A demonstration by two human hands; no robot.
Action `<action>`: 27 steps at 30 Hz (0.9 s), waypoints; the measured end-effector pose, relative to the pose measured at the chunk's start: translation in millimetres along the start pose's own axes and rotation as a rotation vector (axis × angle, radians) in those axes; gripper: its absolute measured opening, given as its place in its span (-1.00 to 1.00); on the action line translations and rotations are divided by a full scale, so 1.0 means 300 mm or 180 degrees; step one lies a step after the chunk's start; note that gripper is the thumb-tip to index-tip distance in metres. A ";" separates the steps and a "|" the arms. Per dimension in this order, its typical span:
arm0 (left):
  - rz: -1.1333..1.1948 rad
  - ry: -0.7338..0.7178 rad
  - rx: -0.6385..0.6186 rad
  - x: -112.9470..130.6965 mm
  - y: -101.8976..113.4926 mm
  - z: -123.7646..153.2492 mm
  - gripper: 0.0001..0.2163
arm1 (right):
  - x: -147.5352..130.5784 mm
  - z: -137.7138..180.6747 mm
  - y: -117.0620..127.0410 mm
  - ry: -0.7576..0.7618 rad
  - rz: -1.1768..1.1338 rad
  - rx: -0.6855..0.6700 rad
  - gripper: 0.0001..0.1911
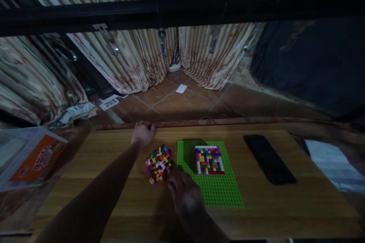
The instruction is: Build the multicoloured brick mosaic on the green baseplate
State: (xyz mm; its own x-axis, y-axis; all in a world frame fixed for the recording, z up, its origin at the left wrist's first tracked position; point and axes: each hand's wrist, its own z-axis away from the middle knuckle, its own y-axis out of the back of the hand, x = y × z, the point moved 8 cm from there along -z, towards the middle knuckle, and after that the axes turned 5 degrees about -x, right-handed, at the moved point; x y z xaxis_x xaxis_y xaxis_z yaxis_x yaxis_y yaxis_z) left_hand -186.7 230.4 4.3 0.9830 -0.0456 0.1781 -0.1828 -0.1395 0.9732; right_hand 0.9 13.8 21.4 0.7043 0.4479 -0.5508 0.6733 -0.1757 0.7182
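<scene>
The loose pile of small bricks point(159, 163), left of the green baseplate point(209, 182), looks light, hard and pinchable by the sides; right hand point(186, 197) reaches with relaxed, empty fingers, left hand point(142, 133) curled on the table edge point(199, 122).

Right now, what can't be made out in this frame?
- Right hand: fingertips blurred and dark, head view; holding a brick or not, unclear.
- Left hand: fingers curl over the table edge, hidden.
- Brick pile: single bricks too small.
- Orange box: print blurred behind plastic.
</scene>
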 end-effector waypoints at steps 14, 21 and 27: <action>-0.0136 -0.0148 -0.0102 0.004 0.001 -0.010 -0.59 | 0.124 0.117 0.297 -0.0617 -0.0803 0.0254 -0.84; -0.0187 -0.0124 -0.0107 0.004 0.006 -0.011 -0.59 | 0.267 0.111 0.420 -0.1208 -0.0710 0.0793 -0.82; -0.0223 -0.0187 -0.0158 0.015 0.009 -0.011 -0.57 | 0.370 0.101 0.426 -0.1754 -0.0895 0.1025 -0.76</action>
State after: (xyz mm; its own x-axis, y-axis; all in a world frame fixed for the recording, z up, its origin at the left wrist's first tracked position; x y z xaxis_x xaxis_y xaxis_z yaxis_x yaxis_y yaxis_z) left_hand -182.7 233.2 8.2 0.9902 -0.0954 0.1019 -0.1109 -0.0954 0.9892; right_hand 172.0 14.6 39.3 0.4475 0.0194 -0.8941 0.8202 -0.4075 0.4016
